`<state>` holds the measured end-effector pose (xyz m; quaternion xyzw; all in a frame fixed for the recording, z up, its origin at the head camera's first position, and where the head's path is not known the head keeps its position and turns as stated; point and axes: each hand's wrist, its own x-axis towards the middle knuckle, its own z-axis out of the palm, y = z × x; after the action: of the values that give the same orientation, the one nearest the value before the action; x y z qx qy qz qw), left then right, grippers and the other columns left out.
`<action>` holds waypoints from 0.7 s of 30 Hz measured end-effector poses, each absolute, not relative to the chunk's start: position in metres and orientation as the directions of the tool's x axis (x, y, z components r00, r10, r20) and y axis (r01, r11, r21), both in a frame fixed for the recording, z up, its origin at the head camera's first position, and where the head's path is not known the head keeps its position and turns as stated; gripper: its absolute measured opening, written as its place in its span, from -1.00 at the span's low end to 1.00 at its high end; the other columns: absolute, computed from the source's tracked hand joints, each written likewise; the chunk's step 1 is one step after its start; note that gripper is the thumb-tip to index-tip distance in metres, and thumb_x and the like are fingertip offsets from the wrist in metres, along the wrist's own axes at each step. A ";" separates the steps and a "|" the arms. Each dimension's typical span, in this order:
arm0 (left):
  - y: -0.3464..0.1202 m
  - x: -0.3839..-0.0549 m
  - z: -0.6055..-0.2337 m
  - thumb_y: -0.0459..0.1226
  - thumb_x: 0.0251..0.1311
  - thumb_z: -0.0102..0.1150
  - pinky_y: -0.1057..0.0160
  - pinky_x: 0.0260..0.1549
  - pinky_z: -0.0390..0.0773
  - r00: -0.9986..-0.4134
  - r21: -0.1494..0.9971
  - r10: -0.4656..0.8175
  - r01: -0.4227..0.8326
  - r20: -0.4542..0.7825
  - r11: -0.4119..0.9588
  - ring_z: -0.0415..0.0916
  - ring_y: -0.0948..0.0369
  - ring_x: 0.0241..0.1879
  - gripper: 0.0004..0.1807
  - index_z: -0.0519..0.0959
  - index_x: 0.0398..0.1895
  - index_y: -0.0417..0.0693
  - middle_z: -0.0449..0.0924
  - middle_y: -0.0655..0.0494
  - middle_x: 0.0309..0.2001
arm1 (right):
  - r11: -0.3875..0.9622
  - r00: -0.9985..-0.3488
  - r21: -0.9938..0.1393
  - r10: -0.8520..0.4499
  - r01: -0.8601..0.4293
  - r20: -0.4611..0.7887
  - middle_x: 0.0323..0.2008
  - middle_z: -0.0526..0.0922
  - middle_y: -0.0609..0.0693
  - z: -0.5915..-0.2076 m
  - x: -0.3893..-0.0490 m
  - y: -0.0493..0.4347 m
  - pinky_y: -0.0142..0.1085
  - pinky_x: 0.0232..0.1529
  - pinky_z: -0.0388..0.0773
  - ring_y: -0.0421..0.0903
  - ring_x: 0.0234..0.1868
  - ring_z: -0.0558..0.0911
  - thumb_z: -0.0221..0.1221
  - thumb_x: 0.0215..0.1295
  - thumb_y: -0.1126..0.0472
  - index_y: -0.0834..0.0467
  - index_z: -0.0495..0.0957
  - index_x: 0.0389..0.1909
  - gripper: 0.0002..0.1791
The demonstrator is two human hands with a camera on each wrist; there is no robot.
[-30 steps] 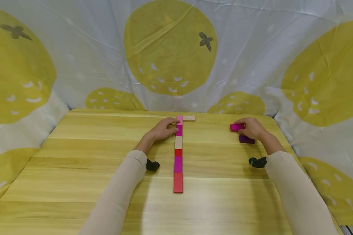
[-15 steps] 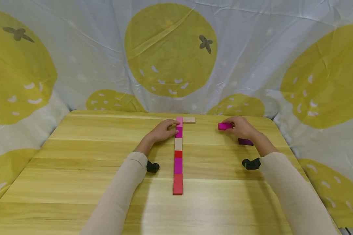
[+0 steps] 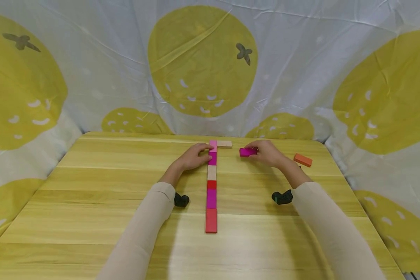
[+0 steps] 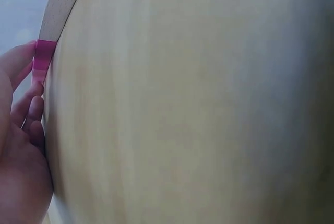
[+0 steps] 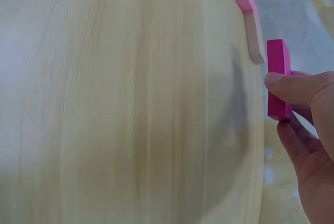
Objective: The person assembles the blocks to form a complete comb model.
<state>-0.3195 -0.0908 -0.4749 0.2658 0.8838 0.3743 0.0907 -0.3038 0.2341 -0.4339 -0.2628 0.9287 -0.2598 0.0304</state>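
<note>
My right hand (image 3: pixel 268 153) pinches a magenta wooden block (image 3: pixel 246 152) between thumb and fingers; in the right wrist view the block (image 5: pixel 278 80) is held clear of the tabletop. To its left, a straight row of coloured blocks runs toward me, with pink (image 3: pixel 213 143) at the far end and red (image 3: pixel 211 221) nearest. A plain wood block (image 3: pixel 224 144) meets the pink one at a right angle, pointing right. My left hand (image 3: pixel 194 156) rests its loosely extended fingertips and thumb along the pink block and the magenta block (image 3: pixel 213 159) in the row.
An orange block (image 3: pixel 303 160) lies at the table's right, beyond my right forearm, which almost covers a dark purple block. A curtain (image 3: pixel 203 58) with large yellow fruit prints hangs behind the wooden table (image 3: pixel 91 202). Dark devices sit at both wrists.
My right hand has carried the magenta block leftward toward the row's far end. The orange block has come into view and the purple one is now mostly hidden. My left hand stays put.
</note>
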 end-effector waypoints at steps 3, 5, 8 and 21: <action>-0.090 -0.320 -0.474 -0.20 0.51 0.15 -0.04 0.42 0.24 -0.843 0.712 0.537 0.393 0.025 0.583 0.25 -0.11 0.44 -0.48 0.44 0.46 -0.10 0.32 -0.15 0.46 | 0.717 -0.856 -0.503 -0.508 -0.483 0.097 -0.02 0.71 0.23 -0.437 -0.305 0.223 -0.02 -0.04 0.61 0.11 -0.07 0.64 0.41 0.29 0.34 0.35 0.66 0.12 -0.61; -0.091 -0.320 -0.474 -0.20 0.51 0.15 -0.05 0.42 0.24 -0.843 0.713 0.538 0.389 0.020 0.583 0.25 -0.12 0.44 -0.48 0.44 0.46 -0.10 0.31 -0.15 0.46 | 0.713 -0.853 -0.501 -0.511 -0.491 0.108 -0.04 0.72 0.21 -0.440 -0.307 0.216 -0.03 -0.05 0.61 0.09 -0.08 0.64 0.42 0.27 0.33 0.34 0.67 0.10 -0.61; -0.091 -0.319 -0.473 -0.20 0.50 0.16 -0.05 0.42 0.24 -0.843 0.716 0.538 0.386 0.016 0.582 0.25 -0.12 0.43 -0.48 0.44 0.46 -0.11 0.31 -0.15 0.46 | 0.708 -0.849 -0.499 -0.515 -0.501 0.121 -0.03 0.72 0.21 -0.444 -0.309 0.206 -0.03 -0.01 0.59 0.09 -0.07 0.64 0.42 0.28 0.33 0.34 0.67 0.10 -0.61; -0.090 -0.320 -0.473 -0.19 0.51 0.15 -0.04 0.43 0.23 -0.845 0.712 0.535 0.388 0.021 0.585 0.24 -0.11 0.45 -0.49 0.45 0.45 -0.10 0.32 -0.13 0.47 | 0.728 -0.874 -0.512 -0.474 -0.456 0.105 0.06 0.70 0.18 -0.460 -0.316 0.169 -0.06 0.19 0.54 0.10 0.11 0.63 0.38 0.35 0.27 0.28 0.67 0.15 -0.62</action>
<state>-0.3202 -0.0900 -0.4730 0.2608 0.8849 0.3732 0.0980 -0.3164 0.1695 -0.4605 -0.2500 0.9294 -0.2709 0.0165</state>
